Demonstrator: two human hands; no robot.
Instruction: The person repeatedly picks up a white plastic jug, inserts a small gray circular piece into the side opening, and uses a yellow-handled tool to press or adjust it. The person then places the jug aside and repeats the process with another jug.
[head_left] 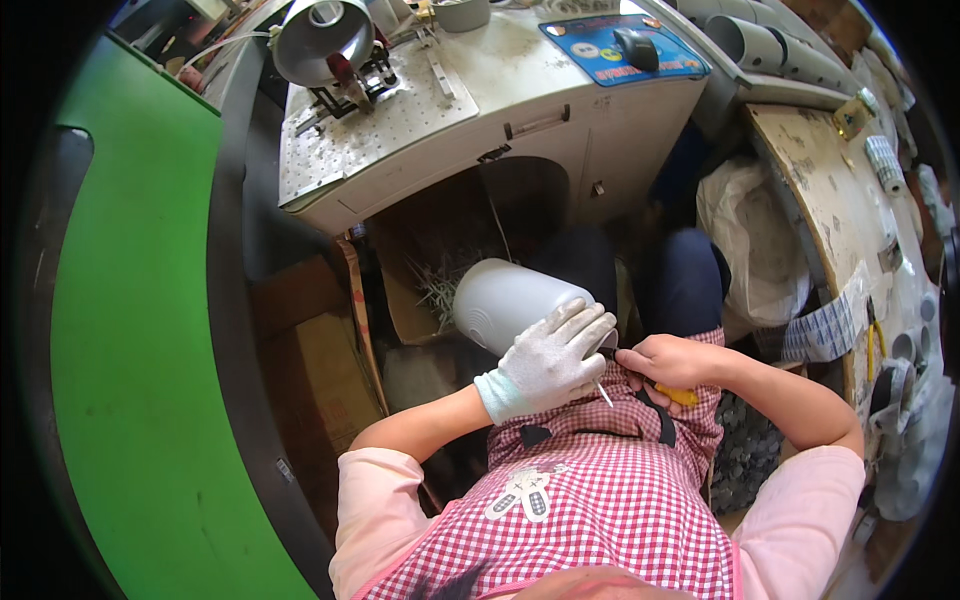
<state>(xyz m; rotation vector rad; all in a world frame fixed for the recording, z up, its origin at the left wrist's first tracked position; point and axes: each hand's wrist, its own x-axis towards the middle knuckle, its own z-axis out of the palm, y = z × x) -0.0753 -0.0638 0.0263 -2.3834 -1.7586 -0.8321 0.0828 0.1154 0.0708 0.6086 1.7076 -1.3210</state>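
Observation:
A light grey plastic cylinder [510, 300] lies tilted across my lap, its near end toward me. My left hand [558, 352], in a white work glove, grips that near end with the fingers laid over the rim. Close beside it, my bare right hand [672, 362] is closed around a hand tool with a yellow and black handle [677, 394]. The tool's working tip is at the cylinder's near end, mostly hidden by my hands. A thin white strip [604, 394] sticks out below my gloved hand.
Ahead stands a white workbench [440, 150] with a clamp fixture [350, 85] holding a grey cylinder, and a black mouse [636, 50] on a blue pad. Curly shavings [440, 290] fill a cardboard box below. A wooden table [800, 180] and a white sack [750, 240] flank my right.

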